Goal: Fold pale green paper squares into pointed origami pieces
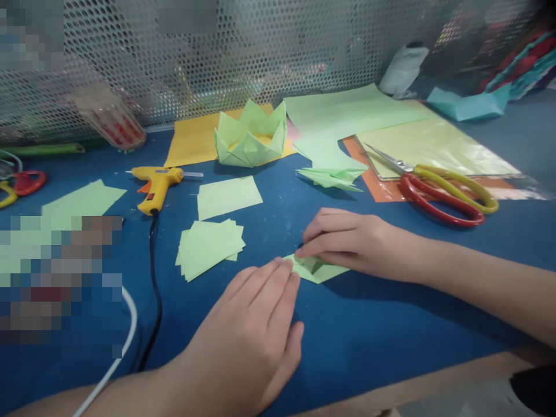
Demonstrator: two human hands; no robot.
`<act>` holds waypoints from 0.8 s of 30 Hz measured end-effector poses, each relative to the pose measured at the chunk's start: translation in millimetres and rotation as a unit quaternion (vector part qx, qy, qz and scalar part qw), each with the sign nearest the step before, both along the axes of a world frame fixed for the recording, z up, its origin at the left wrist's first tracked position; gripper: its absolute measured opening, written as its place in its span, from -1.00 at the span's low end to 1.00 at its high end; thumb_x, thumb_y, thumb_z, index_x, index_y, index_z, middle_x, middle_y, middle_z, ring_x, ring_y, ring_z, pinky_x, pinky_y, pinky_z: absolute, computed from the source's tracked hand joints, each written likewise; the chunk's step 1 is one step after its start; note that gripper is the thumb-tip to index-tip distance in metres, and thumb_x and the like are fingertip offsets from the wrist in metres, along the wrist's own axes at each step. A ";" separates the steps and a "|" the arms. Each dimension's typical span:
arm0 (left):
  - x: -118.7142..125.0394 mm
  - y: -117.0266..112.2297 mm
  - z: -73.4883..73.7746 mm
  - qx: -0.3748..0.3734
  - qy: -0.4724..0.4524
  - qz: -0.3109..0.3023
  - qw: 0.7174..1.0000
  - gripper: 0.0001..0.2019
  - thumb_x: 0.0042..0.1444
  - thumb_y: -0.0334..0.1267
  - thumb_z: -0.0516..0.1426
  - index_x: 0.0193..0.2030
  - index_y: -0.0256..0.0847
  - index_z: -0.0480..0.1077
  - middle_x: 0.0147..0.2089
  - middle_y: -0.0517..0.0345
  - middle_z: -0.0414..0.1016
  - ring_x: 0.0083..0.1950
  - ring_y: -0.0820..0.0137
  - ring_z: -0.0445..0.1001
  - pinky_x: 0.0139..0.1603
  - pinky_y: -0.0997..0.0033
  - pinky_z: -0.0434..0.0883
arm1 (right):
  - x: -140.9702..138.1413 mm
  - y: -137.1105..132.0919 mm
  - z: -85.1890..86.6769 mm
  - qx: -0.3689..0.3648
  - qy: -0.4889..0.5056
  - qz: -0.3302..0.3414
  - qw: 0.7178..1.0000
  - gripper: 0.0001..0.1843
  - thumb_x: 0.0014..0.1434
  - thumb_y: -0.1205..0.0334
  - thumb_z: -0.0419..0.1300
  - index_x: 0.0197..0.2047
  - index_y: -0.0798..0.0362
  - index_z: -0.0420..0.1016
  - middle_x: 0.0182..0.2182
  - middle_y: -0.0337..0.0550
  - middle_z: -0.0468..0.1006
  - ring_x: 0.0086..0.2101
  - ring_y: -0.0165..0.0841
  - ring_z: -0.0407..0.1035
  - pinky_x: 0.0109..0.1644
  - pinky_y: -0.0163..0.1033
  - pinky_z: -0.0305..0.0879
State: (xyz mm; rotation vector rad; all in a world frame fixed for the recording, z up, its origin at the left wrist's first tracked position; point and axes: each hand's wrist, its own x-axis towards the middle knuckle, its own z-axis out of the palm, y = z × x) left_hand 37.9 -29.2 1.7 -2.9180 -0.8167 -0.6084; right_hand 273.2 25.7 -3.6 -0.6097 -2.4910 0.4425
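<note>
Folded pale-green paper piece lies on blue matte tabletop, between both hands. Left hand: fingers straight, together, tips at its left edge, thumb apart. Right hand: fingers bent over it; thumb hidden, can't tell if pinching. Beyond: pointed-petal green paper bowl, yellow glue gun.

L hand outstretched, palm down; R hand bent
</note>
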 end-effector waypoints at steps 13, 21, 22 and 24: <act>0.0 2.4 3.2 -0.017 0.015 -0.016 1.000 -0.64 0.28 -0.36 -0.04 0.06 -0.56 0.41 0.08 -0.25 0.49 0.06 0.07 0.47 0.01 0.09 0.47 | 10.3 3.3 11.8 -0.011 -0.085 0.015 0.996 -0.73 0.34 0.37 0.02 -0.08 0.20 0.53 -0.25 -0.01 0.47 -0.21 -0.33 0.26 -0.13 -0.23 0.27; -3.5 2.6 -1.9 -0.066 -0.009 -0.006 0.998 -0.66 0.29 -0.31 -0.03 0.08 -0.47 0.37 0.12 -0.18 0.44 0.11 0.12 0.37 0.11 0.12 0.37 | 10.3 -2.6 17.4 -0.032 -0.077 -0.011 0.996 -0.70 0.24 0.46 0.03 -0.12 0.15 0.58 -0.33 -0.05 0.46 -0.28 -0.36 0.29 -0.19 -0.25 0.28; -3.6 3.2 -1.3 -0.072 -0.011 -0.007 0.997 -0.66 0.29 -0.31 -0.03 0.08 -0.47 0.37 0.12 -0.18 0.44 0.11 0.13 0.37 0.12 0.13 0.36 | 11.5 -2.9 17.6 -0.037 -0.077 -0.019 0.996 -0.70 0.23 0.45 0.03 -0.12 0.13 0.58 -0.33 -0.06 0.46 -0.28 -0.37 0.31 -0.20 -0.26 0.28; -3.8 6.4 -0.1 -0.089 -0.021 -0.009 0.996 -0.67 0.29 -0.32 -0.02 0.09 -0.47 0.35 0.10 -0.15 0.45 0.09 0.16 0.37 0.14 0.17 0.34 | 14.3 -3.2 18.2 -0.052 -0.077 -0.034 0.995 -0.71 0.24 0.41 0.04 -0.11 0.12 0.58 -0.31 -0.07 0.46 -0.27 -0.38 0.33 -0.19 -0.28 0.30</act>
